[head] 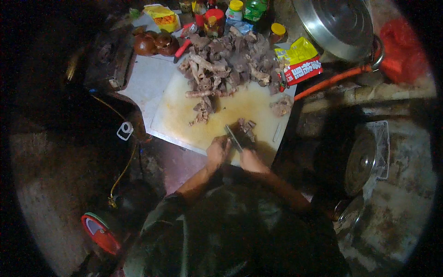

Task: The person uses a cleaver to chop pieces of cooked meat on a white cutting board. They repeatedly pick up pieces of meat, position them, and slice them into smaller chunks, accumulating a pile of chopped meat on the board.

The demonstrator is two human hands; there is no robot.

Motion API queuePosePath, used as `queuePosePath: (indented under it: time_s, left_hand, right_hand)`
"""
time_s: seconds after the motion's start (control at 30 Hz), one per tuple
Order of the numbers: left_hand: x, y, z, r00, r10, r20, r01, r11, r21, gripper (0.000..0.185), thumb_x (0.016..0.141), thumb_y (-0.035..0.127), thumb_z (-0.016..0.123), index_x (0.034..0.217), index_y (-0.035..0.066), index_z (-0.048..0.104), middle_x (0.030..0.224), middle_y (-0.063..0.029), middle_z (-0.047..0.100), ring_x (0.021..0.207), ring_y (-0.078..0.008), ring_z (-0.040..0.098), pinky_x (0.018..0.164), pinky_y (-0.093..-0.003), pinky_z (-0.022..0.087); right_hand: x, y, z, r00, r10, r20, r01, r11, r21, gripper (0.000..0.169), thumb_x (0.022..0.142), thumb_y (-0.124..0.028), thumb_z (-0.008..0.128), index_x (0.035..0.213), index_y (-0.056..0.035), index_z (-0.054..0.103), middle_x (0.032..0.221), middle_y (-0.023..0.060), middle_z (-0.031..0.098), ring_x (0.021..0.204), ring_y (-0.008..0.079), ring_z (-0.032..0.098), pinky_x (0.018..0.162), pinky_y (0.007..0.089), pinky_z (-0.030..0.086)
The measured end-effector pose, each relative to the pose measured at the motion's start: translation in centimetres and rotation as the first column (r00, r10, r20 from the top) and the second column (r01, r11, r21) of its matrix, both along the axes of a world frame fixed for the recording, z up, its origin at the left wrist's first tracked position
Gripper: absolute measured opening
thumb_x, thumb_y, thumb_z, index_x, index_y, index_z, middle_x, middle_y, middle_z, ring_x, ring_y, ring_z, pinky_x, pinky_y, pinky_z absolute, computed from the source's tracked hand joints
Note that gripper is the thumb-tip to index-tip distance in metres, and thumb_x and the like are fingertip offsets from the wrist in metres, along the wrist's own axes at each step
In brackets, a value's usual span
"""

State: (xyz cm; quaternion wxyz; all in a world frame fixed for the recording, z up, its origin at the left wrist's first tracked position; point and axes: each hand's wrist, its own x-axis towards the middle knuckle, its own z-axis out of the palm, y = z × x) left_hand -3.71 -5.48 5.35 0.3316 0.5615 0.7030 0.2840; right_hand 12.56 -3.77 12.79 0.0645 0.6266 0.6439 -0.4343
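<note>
My right hand (252, 160) grips a knife (235, 139), its blade angled up and left over the white cutting board (169, 119). Left of the blade, my left hand (217, 151) has its fingers curled around a small piece of meat (228, 139), mostly hidden by them. Several cut meat pieces (246, 128) lie just right of the blade. A large heap of greyish-brown meat and offal (228, 62) covers the board's far part, with pale tube-like pieces among it. Nearer, a stray chunk of meat (204, 110) lies left of centre, and a small clump (281, 105) sits by the right edge.
Behind the heap stand a red-lidded jar (214, 22), a yellow-capped white bottle (235, 10) and a small yellow-lidded jar (278, 33). A red-handled tool (182, 50) lies beside brown rounded items (152, 43). At right are a red-yellow packet (304, 67), a large metal lid (337, 26) and an orange hose (332, 83).
</note>
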Motion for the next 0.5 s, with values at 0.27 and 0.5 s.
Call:
queuePosePath:
  time_s: [0.27, 0.5]
  left_hand:
    - [-0.9, -0.3, -0.5, 0.965, 0.048, 0.257, -0.051, 0.999, 0.006, 0.035, 0.088, 0.03, 0.06, 0.108, 0.002, 0.059, 0.095, -0.0209, 0.064, 0.088, -0.0387, 0.062, 0.075, -0.0437, 0.05]
    - [-0.6, -0.4, -0.5, 0.998, 0.04, 0.057, -0.04, 0.999, -0.007, 0.03, 0.086, 0.024, 0.061, 0.105, 0.001, 0.059, 0.094, -0.0223, 0.063, 0.086, -0.0408, 0.06, 0.074, -0.0452, 0.049]
  right_hand:
    - [-0.5, 1.7, -0.2, 0.985, -0.032, -0.17, 0.072, 0.969, 0.238, 0.013, 0.084, -0.01, 0.058, 0.078, 0.0021, 0.056, 0.074, 0.0209, 0.062, 0.072, 0.0368, 0.063, 0.061, 0.0484, 0.047]
    - [1.2, -0.3, 0.5, 0.988, 0.15, 0.021, -0.149, 0.988, -0.048, 0.025, 0.09, -0.019, 0.053, 0.097, 0.0038, 0.059, 0.084, 0.03, 0.063, 0.084, 0.0472, 0.061, 0.073, 0.0536, 0.049]
